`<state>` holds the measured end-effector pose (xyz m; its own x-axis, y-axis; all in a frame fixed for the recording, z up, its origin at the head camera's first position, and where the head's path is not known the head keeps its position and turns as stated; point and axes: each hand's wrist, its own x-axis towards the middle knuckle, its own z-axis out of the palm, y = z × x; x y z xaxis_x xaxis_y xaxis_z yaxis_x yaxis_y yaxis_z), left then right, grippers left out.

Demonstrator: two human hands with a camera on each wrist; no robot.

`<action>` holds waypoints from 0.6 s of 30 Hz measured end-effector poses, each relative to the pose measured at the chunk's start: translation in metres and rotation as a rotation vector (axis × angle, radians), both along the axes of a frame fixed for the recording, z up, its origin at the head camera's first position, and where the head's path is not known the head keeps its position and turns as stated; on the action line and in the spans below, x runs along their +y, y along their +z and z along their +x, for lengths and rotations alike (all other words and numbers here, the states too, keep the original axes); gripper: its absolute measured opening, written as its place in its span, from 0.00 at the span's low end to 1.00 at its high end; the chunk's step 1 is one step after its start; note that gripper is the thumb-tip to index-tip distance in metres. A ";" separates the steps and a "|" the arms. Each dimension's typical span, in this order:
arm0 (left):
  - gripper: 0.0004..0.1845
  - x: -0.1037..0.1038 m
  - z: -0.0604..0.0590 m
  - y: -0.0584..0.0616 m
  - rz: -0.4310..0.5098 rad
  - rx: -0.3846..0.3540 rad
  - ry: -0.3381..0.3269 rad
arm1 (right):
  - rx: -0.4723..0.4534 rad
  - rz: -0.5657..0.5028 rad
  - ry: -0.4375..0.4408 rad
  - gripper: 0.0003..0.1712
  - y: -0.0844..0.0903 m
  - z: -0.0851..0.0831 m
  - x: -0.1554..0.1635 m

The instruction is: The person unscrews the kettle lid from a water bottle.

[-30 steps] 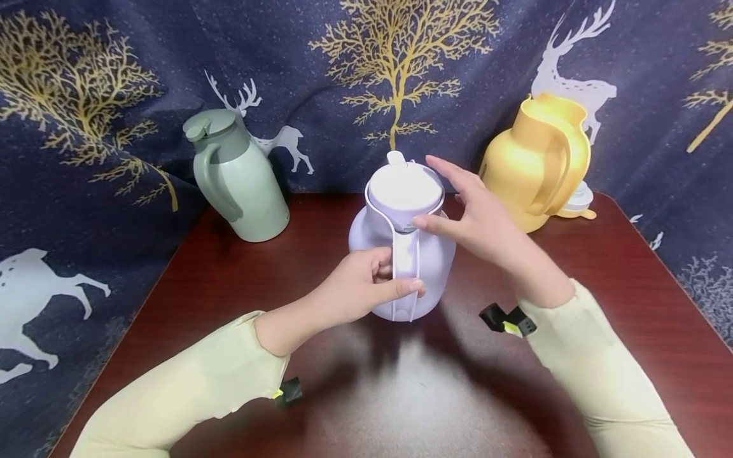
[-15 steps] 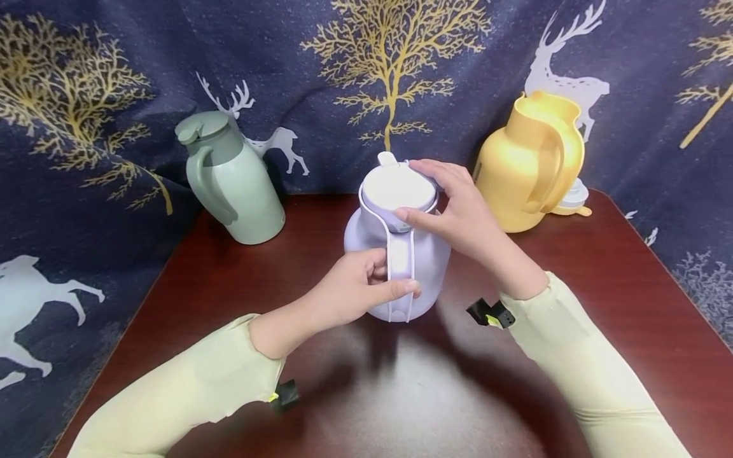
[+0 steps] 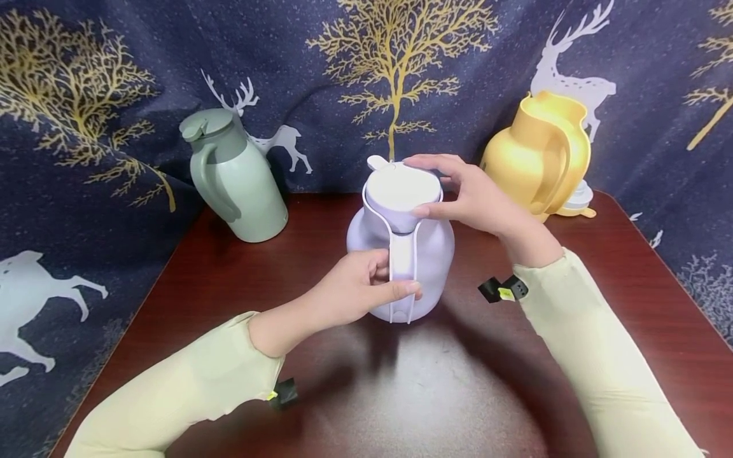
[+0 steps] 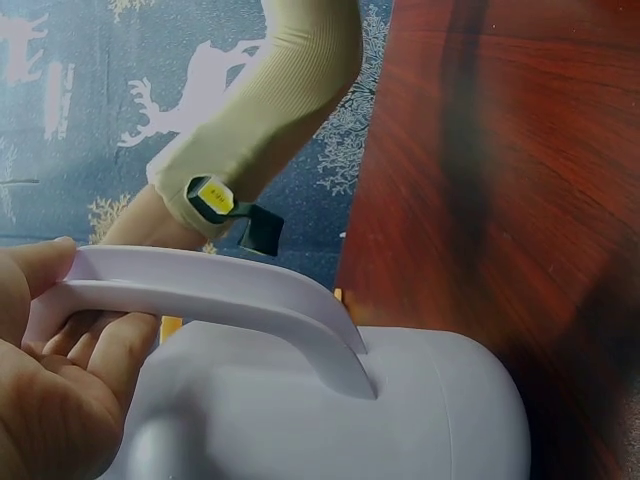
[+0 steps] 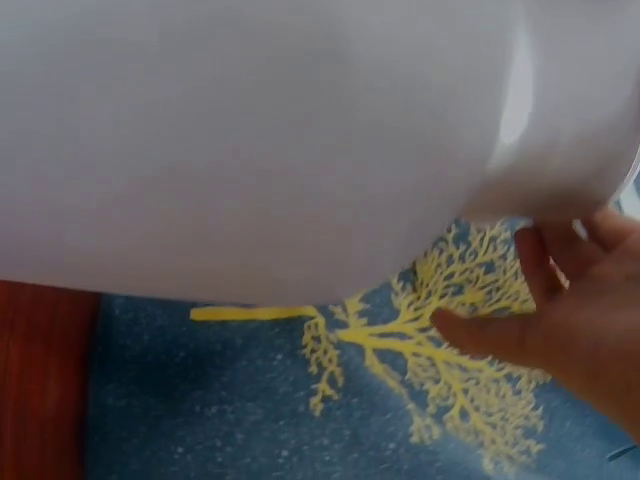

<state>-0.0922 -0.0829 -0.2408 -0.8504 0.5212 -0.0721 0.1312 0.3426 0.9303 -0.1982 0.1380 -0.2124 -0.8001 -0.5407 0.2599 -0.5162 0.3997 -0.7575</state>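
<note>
Seeing dk-red table w/ yellow jug nr back R corner, lidded green jug nr back L corner, lilac jug b/w, nr mid of back edge. Holding lilac jug's handle w/ L hand; pinching rim of white-topped lid, in jug's mouth, w/ R hand; also lid's tab, twd back edge

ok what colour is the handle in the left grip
Pale lilac; the handle shows best in the left wrist view.
</note>
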 end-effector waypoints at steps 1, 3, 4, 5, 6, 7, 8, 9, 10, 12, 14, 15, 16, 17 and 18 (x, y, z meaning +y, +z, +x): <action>0.17 0.000 0.000 0.000 -0.002 0.002 -0.001 | -0.016 -0.004 0.025 0.38 0.000 -0.003 0.001; 0.17 0.000 0.000 0.000 0.008 -0.001 -0.006 | -0.068 -0.023 0.084 0.39 -0.001 -0.010 0.005; 0.17 0.000 0.000 0.000 0.015 -0.004 -0.008 | -0.094 -0.035 0.123 0.39 0.000 -0.014 0.006; 0.17 0.000 0.000 0.000 0.019 -0.005 -0.010 | -0.116 -0.044 0.161 0.39 0.000 -0.017 0.007; 0.17 0.000 0.000 0.000 0.026 -0.007 -0.013 | -0.146 -0.055 0.199 0.40 0.001 -0.020 0.008; 0.17 0.000 0.001 0.000 0.033 -0.009 -0.016 | -0.177 -0.065 0.244 0.40 0.002 -0.023 0.010; 0.17 0.000 0.001 0.001 0.039 -0.013 -0.019 | -0.204 -0.070 0.286 0.40 0.003 -0.026 0.011; 0.17 0.000 0.001 0.000 0.047 -0.017 -0.024 | -0.225 -0.067 0.324 0.40 0.004 -0.027 0.012; 0.17 0.000 0.001 0.001 0.051 -0.019 -0.025 | -0.239 -0.059 0.351 0.41 0.006 -0.029 0.013; 0.17 0.000 0.001 0.001 0.061 -0.038 -0.021 | -0.277 -0.037 0.383 0.42 0.009 -0.029 0.014; 0.17 0.000 0.002 0.001 0.077 -0.064 -0.013 | -0.300 -0.005 0.383 0.45 0.012 -0.027 0.014; 0.17 0.000 0.002 0.001 0.086 -0.079 -0.008 | -0.305 0.013 0.372 0.47 0.013 -0.026 0.013; 0.17 -0.001 0.002 0.001 0.093 -0.092 0.001 | -0.304 0.032 0.352 0.48 0.014 -0.024 0.011; 0.17 -0.001 0.002 0.001 0.102 -0.108 0.008 | -0.295 0.045 0.330 0.49 0.016 -0.021 0.009; 0.17 -0.001 0.003 0.001 0.108 -0.117 0.014 | -0.274 0.059 0.294 0.50 0.017 -0.018 0.007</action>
